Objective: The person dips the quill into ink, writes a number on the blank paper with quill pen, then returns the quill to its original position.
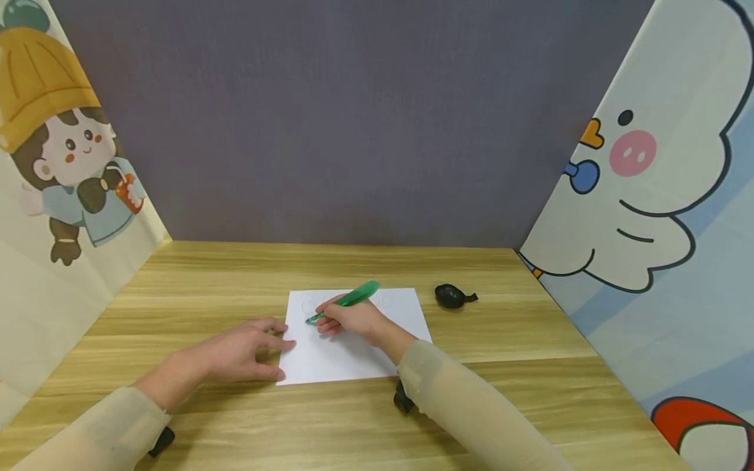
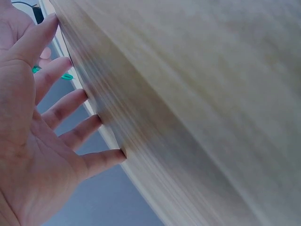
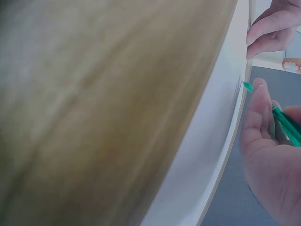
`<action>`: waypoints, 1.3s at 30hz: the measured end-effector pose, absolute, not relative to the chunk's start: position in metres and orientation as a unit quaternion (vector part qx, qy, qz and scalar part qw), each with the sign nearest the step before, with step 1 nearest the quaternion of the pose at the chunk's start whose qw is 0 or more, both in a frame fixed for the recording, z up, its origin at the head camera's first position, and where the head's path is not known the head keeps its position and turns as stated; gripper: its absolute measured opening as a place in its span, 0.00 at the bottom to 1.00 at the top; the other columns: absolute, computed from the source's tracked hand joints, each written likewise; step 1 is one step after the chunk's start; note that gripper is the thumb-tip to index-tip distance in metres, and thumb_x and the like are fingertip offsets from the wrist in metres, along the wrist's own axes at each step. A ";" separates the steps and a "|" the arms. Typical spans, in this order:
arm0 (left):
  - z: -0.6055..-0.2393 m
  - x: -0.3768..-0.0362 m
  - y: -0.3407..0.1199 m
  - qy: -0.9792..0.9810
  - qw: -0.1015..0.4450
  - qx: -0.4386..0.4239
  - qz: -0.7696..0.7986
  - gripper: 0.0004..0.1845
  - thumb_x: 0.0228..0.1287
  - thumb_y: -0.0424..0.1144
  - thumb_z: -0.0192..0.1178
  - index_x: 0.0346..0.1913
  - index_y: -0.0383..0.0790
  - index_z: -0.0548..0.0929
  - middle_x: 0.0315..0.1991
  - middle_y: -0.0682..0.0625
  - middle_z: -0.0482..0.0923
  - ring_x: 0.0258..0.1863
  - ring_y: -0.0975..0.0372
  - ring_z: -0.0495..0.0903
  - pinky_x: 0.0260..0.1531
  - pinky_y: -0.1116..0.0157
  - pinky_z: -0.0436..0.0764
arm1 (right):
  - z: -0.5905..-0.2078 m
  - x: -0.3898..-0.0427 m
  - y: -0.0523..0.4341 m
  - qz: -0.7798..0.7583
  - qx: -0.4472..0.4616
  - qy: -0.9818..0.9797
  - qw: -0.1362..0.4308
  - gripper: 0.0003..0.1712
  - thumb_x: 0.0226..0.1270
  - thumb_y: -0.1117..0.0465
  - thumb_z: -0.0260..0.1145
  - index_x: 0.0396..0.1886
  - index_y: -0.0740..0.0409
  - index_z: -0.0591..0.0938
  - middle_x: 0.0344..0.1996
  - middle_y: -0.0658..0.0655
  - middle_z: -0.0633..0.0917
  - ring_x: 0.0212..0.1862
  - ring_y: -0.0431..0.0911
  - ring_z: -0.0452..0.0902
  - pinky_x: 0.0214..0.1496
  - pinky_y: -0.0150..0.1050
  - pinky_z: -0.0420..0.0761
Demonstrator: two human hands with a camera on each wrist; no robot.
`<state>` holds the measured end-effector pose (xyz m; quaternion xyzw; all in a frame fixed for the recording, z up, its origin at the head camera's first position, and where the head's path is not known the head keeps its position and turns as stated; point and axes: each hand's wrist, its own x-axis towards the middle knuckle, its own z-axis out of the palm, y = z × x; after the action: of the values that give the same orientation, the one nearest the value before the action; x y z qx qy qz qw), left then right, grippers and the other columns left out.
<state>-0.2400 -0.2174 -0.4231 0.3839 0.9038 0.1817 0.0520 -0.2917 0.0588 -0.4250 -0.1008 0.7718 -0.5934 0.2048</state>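
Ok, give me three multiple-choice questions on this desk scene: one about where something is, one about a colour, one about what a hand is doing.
1. Where does the small black object lie?
A. On the paper
B. On the wooden table, right of the paper
C. Under the left hand

2. What colour is the pen?
A. Red
B. Black
C. Green

3. What is the left hand doing?
A. Resting with spread fingers at the left edge of the paper
B. Gripping the pen
C. Lifted clear of the table

Answers: 1 B, it sits on bare table beside the white sheet of paper. 2 C, the barrel held by the right hand is green. 3 A, the head view shows its straight fingers on the sheet's edge.
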 end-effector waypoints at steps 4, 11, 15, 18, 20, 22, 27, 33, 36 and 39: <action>-0.423 -0.240 -0.217 0.905 0.058 0.381 0.183 0.34 0.68 0.61 0.75 0.69 0.45 0.88 0.70 0.37 0.79 0.68 0.39 0.80 0.67 0.35 0.80 | -0.425 -0.291 0.059 -0.593 -0.103 0.771 0.208 0.18 0.84 0.60 0.61 0.59 0.68 0.89 0.46 0.64 0.94 0.41 0.44 0.93 0.49 0.39 0.93; -0.424 -0.239 -0.217 0.905 0.059 0.380 0.181 0.34 0.68 0.62 0.75 0.69 0.45 0.87 0.71 0.37 0.79 0.68 0.39 0.80 0.67 0.35 0.80 | -0.427 -0.290 0.061 -0.590 -0.109 0.772 0.210 0.19 0.84 0.60 0.61 0.59 0.68 0.88 0.47 0.65 0.94 0.42 0.45 0.93 0.48 0.38 0.93; -0.424 -0.239 -0.217 0.905 0.058 0.380 0.181 0.34 0.68 0.61 0.75 0.69 0.45 0.87 0.71 0.37 0.79 0.68 0.39 0.80 0.67 0.35 0.80 | -0.428 -0.290 0.061 -0.586 -0.115 0.774 0.212 0.19 0.85 0.59 0.60 0.59 0.67 0.89 0.48 0.65 0.94 0.43 0.45 0.94 0.48 0.38 0.93; -0.424 -0.239 -0.217 0.905 0.056 0.382 0.181 0.34 0.67 0.61 0.75 0.69 0.44 0.88 0.70 0.37 0.80 0.68 0.38 0.80 0.67 0.35 0.80 | -0.427 -0.290 0.061 -0.582 -0.119 0.775 0.216 0.19 0.86 0.58 0.60 0.59 0.67 0.89 0.47 0.65 0.94 0.44 0.45 0.94 0.48 0.38 0.93; -0.425 -0.239 -0.218 0.904 0.052 0.384 0.180 0.34 0.67 0.60 0.75 0.69 0.44 0.88 0.70 0.37 0.80 0.68 0.39 0.81 0.67 0.35 0.81 | -0.426 -0.288 0.061 -0.583 -0.121 0.773 0.218 0.19 0.86 0.58 0.60 0.59 0.67 0.89 0.48 0.66 0.94 0.44 0.46 0.94 0.48 0.38 0.93; -0.425 -0.239 -0.218 0.904 0.050 0.385 0.180 0.33 0.67 0.60 0.76 0.68 0.44 0.88 0.70 0.37 0.80 0.67 0.39 0.81 0.67 0.36 0.81 | -0.426 -0.287 0.061 -0.585 -0.124 0.771 0.222 0.19 0.85 0.59 0.60 0.59 0.68 0.88 0.48 0.67 0.94 0.44 0.46 0.94 0.49 0.39 0.93; -0.426 -0.239 -0.218 0.904 0.050 0.385 0.179 0.33 0.67 0.60 0.76 0.68 0.44 0.88 0.70 0.37 0.80 0.67 0.40 0.81 0.66 0.37 0.82 | -0.425 -0.285 0.060 -0.591 -0.125 0.764 0.226 0.19 0.85 0.60 0.60 0.59 0.70 0.88 0.48 0.68 0.94 0.43 0.46 0.94 0.49 0.39 0.94; -0.425 -0.239 -0.218 0.906 0.058 0.379 0.180 0.34 0.67 0.61 0.75 0.69 0.45 0.88 0.71 0.37 0.79 0.68 0.39 0.80 0.67 0.36 0.81 | -0.424 -0.284 0.060 -0.592 -0.122 0.763 0.230 0.19 0.85 0.60 0.59 0.59 0.70 0.88 0.46 0.67 0.94 0.41 0.43 0.93 0.47 0.38 0.93; -0.425 -0.239 -0.218 0.906 0.060 0.377 0.180 0.34 0.67 0.62 0.75 0.69 0.45 0.88 0.71 0.37 0.79 0.69 0.39 0.80 0.67 0.35 0.81 | -0.424 -0.283 0.060 -0.592 -0.123 0.763 0.231 0.20 0.85 0.60 0.59 0.59 0.70 0.88 0.46 0.66 0.94 0.41 0.43 0.93 0.47 0.38 0.93; -0.425 -0.238 -0.218 0.906 0.061 0.377 0.181 0.34 0.68 0.62 0.75 0.69 0.45 0.88 0.71 0.37 0.79 0.69 0.39 0.80 0.67 0.35 0.81 | -0.424 -0.283 0.060 -0.593 -0.124 0.761 0.232 0.20 0.84 0.60 0.59 0.60 0.70 0.87 0.45 0.66 0.94 0.41 0.43 0.93 0.47 0.38 0.93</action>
<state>-0.2383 -0.2175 -0.4247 0.3771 0.9063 0.1806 0.0613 -0.2825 0.0603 -0.4243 -0.1241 0.7613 -0.5925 0.2321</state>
